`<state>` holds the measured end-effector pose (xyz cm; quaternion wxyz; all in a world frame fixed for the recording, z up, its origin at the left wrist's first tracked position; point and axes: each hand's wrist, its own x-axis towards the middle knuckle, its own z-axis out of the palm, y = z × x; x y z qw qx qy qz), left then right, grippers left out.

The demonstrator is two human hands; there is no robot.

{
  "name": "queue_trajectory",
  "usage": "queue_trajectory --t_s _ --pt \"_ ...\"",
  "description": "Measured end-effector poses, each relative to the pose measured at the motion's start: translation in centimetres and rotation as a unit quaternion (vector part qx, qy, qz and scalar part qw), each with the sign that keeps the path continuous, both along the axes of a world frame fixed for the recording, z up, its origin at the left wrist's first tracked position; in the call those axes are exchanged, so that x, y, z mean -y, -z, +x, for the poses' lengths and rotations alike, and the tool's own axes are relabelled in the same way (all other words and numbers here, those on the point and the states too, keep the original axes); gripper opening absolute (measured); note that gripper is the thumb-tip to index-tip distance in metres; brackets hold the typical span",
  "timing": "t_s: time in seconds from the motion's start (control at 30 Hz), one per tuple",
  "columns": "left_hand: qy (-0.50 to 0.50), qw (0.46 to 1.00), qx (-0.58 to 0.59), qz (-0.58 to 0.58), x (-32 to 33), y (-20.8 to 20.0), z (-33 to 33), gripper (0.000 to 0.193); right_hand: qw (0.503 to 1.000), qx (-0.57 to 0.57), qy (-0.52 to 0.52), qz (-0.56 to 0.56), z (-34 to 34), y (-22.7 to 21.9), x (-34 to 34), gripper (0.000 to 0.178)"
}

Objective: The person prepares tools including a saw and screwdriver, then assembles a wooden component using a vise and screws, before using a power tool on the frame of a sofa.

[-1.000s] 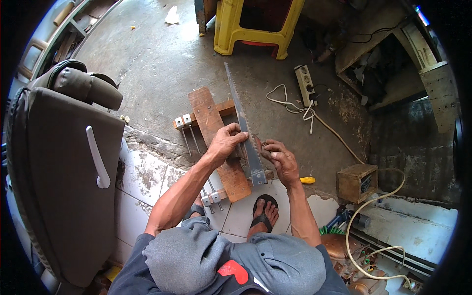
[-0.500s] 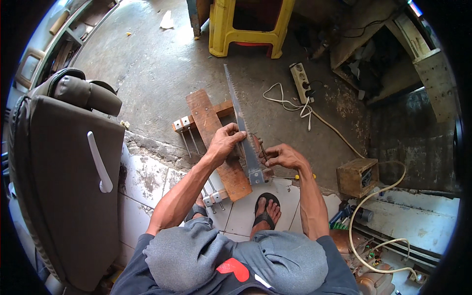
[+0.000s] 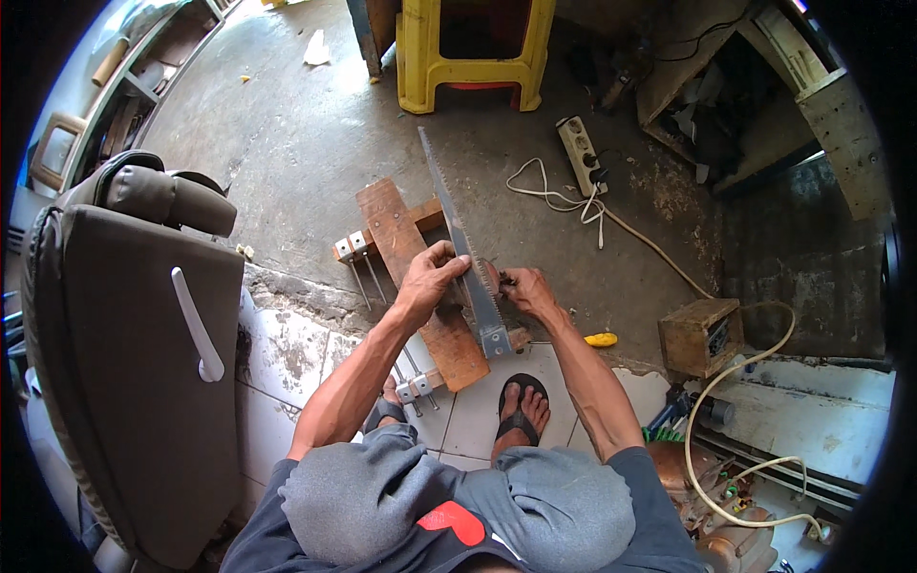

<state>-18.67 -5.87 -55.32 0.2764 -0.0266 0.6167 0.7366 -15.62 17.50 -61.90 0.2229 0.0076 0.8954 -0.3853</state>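
My left hand (image 3: 430, 282) pinches a handsaw blade (image 3: 480, 307) between thumb and fingers. The long grey blade points away from me, its toothed edge on the right and a riveted end near my feet. On the right side of the teeth, my right hand (image 3: 531, 291) is closed around a small dark tool, mostly hidden by the fingers. Beneath the blade and left hand lies a worn wooden board (image 3: 390, 212) across a wooden frame with metal rods and white end blocks (image 3: 350, 246).
A yellow-handled tool (image 3: 600, 340) lies right of my right forearm. Farther right are a wooden box (image 3: 690, 346) and a power strip (image 3: 579, 153) with trailing cable. A yellow stool (image 3: 468, 72) stands ahead. A dark padded seat (image 3: 143, 353) fills the left.
My right hand has shifted slightly up and left, closer to the toothed edge, and its fingers have curled more. The left hand still grips the blade; the whole view has moved slightly.
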Motion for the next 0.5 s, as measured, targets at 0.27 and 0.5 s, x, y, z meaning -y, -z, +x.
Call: queue_trajectory --t_s 0.27,0.5 --pt "0.017 0.978 0.120 0.167 0.7 -0.1 -1.2 0.015 0.999 0.031 0.038 0.009 -0.1 -1.3 1.1 0.025" --pt "0.047 0.965 0.151 0.211 1.4 1.8 -2.6 0.013 0.992 0.064 0.082 -0.071 0.0 -0.8 1.3 0.019"
